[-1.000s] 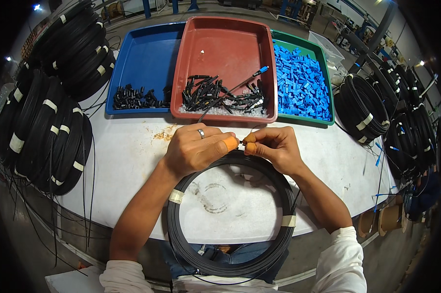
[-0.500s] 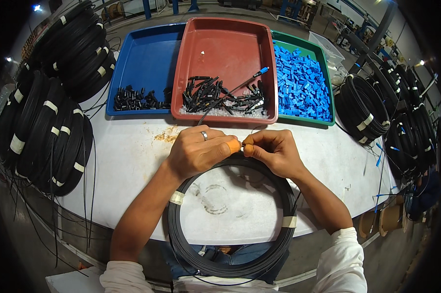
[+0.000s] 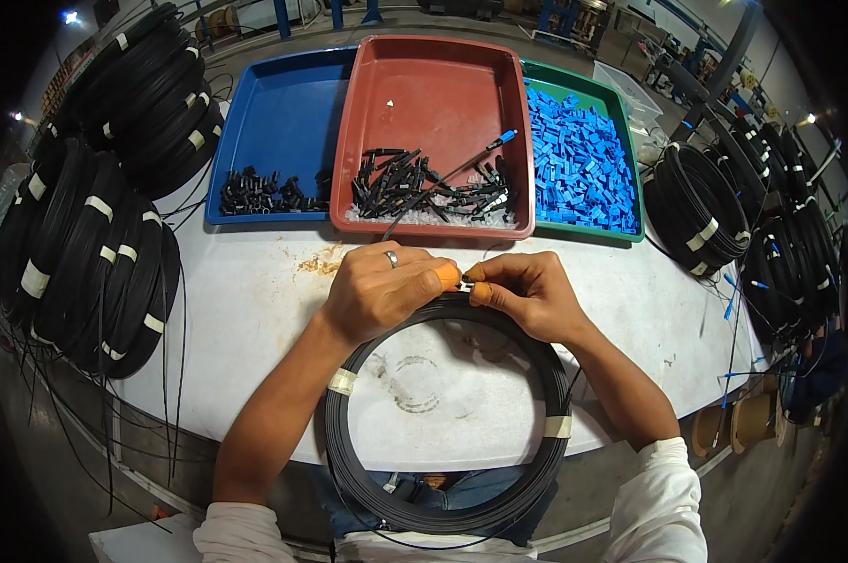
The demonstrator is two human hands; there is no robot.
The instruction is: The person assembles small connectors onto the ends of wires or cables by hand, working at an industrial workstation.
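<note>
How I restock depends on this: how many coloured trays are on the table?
3: the blue tray at the left, the red tray in the middle and the green tray at the right. Any stacked underneath would be hidden.

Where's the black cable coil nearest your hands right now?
In the head view, the black cable coil is at lower centre, just below the left hand and right hand, reaching past the near edge of the white table.
</note>
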